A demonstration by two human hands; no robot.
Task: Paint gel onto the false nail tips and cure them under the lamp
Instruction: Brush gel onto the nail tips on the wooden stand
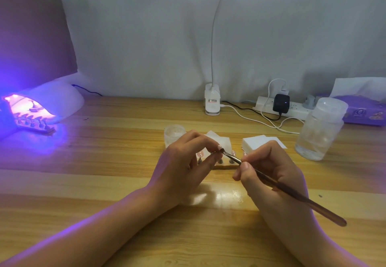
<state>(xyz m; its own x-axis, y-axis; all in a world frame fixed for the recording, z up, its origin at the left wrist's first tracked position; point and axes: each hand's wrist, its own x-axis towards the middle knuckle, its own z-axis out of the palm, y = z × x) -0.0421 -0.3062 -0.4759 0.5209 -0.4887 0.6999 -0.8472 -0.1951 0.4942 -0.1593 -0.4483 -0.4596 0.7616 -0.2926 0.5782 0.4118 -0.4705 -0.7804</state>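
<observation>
Head view. The left hand (183, 162) pinches one pale pink false nail tip (219, 147), presumably to steady it against the bristles. The right hand (269, 172) grips the slender brown-handled gel brush (271, 180) pen-fashion, its bristle end at the nail. Both forearms lie low over the wooden table (125, 183). Another set sits under the glowing white curing lamp (52, 101), well apart at left.

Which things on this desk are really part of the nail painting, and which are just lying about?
In use: brush in right hand; nail tip pinched by left hand; more tips on stands; glowing curing lamp; small jar, probably gel.
Lying about: power strip; tissue box; clear bottle; white pads.
</observation>
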